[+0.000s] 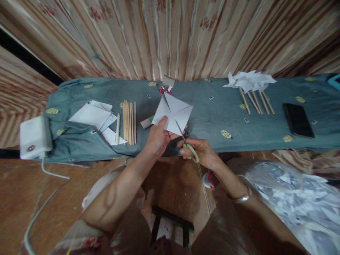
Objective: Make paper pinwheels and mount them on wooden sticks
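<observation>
Pinching the slit paper square [180,109], our left hand [158,137] is nearly closed; our right hand [202,149] curls round scissors [187,146] at the paper's near corner. Grey-green cloth [208,120] beneath; curtain [172,39] beyond both hands; brown floor [170,180] nearer us.

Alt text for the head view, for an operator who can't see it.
The left hand holds a square white paper sheet with slits, while the right hand works green-handled scissors at its near corner. On the grey-green patterned cloth lie bare wooden sticks, left, and white paper pinwheels on sticks, right.
</observation>
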A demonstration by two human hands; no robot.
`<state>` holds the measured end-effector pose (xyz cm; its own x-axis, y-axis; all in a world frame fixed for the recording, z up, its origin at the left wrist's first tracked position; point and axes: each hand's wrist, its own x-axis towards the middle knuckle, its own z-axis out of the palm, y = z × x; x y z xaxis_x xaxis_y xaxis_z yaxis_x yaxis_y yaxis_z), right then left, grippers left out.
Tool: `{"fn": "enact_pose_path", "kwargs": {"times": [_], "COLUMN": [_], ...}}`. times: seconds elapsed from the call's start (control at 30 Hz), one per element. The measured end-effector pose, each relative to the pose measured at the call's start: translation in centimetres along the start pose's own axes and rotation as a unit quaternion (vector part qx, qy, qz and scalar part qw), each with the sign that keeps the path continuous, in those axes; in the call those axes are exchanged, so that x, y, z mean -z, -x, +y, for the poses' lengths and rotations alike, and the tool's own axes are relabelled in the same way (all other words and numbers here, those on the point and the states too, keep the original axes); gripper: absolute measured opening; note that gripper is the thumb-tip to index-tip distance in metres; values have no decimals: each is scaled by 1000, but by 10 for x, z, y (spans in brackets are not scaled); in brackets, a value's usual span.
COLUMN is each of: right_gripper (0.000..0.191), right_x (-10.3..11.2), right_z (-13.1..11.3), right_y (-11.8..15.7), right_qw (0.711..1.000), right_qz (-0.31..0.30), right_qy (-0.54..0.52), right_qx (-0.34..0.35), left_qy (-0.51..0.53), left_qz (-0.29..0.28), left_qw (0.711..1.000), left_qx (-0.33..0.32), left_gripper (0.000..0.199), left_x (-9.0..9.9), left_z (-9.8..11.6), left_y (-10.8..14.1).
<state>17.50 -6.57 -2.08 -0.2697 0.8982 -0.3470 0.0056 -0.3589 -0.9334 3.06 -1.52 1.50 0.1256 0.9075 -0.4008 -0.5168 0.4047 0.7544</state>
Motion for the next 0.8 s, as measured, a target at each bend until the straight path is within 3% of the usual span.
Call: {"fn": "enact_pose_path", "kwargs": {"times": [0.8], "right_gripper": [50], "right_x": [1], "right_z": [0], "right_y": [2], "right_qw": [1000], "right_qz": [10], "right_qy": [8], "right_qx": [7], "left_qy": [5], "left_qz": [-8], "left_qw": [1000], "left_qx": [14], "left_gripper": [24], "left_x": [3], "left_z": [-6], "left_y": [0]}}
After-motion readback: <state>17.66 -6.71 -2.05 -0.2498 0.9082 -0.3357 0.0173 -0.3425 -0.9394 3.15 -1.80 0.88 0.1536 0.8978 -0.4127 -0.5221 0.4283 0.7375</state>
